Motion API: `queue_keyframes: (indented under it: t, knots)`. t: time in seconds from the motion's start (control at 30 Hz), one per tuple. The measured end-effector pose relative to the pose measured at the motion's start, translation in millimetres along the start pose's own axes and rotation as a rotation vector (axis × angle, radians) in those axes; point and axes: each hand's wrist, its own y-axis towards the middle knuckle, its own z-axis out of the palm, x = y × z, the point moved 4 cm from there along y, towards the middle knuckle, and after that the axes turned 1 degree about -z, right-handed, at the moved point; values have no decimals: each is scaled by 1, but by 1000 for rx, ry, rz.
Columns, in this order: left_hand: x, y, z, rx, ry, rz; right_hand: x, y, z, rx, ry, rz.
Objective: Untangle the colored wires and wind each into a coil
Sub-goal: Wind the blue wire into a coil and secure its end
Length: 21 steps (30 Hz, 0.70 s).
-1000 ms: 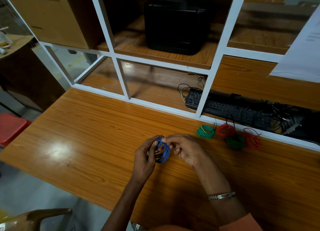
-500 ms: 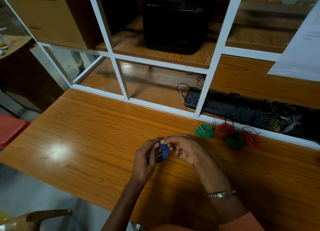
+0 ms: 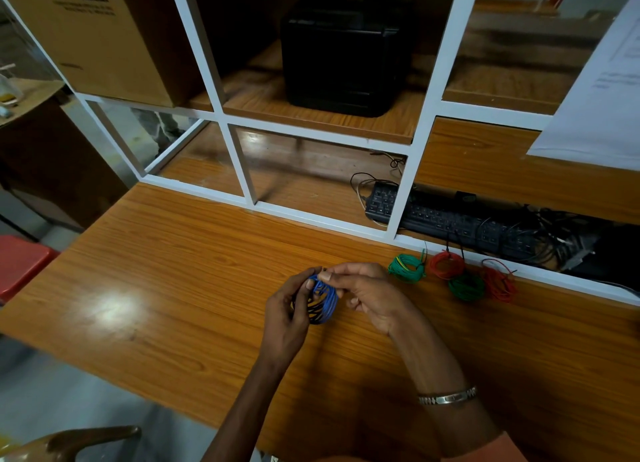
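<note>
Blue coil [image 3: 325, 300]: thin, glossy insulated wire wound into a round hoop, with dark strands showing inside it, held upright just above the desk [image 3: 180, 271] between both hands. Left hand [image 3: 285, 318]: fingers [image 3: 309, 283] curled round the hoop's left side, gripping it; right hand [image 3: 369, 297]: thumb and forefinger pinching the wire at the top of the hoop, the remaining fingers curled loosely beneath; a metal bracelet [image 3: 448, 397] circles the right wrist.

Desk: orange wood-grain laminate, smooth, with a bright glare patch to the left. Four finished coils lie to the right near the desk's far edge: a light green coil [image 3: 406, 267], a red coil [image 3: 446, 265] just beside it, a dark green coil [image 3: 466, 286] touching the red one, and a second red coil [image 3: 498, 283], looser in outline. Behind them a white frame [image 3: 433, 91] of square bars divides the shelving; a black keyboard [image 3: 446, 219] with tangled cables sits beyond it, partly hidden by an upright; above stand a black box-shaped unit [image 3: 346, 49] and a cardboard carton [image 3: 93, 36].

Compared with half a second earlier, the blue hoop appears more open and rounder; the hands remain in the same place, and the four coils have not moved.
</note>
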Motion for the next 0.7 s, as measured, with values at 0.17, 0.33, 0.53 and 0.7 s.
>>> queue_keyframes:
  t: [0.17, 0.33, 0.53, 0.7]
  knots:
    - [-36, 14, 8, -39, -46, 31, 40, -16, -8, 14, -29, -143]
    - [-85, 19, 17, -26, -79, 115, 82, -38, -22, 40, -129, -257]
    - [-116, 8, 34, -45, -65, 150, 93, -54, -43, 120, -43, -235]
    - [-123, -4, 55, -79, -22, 145, 92, -59, -62, 149, -67, -218]
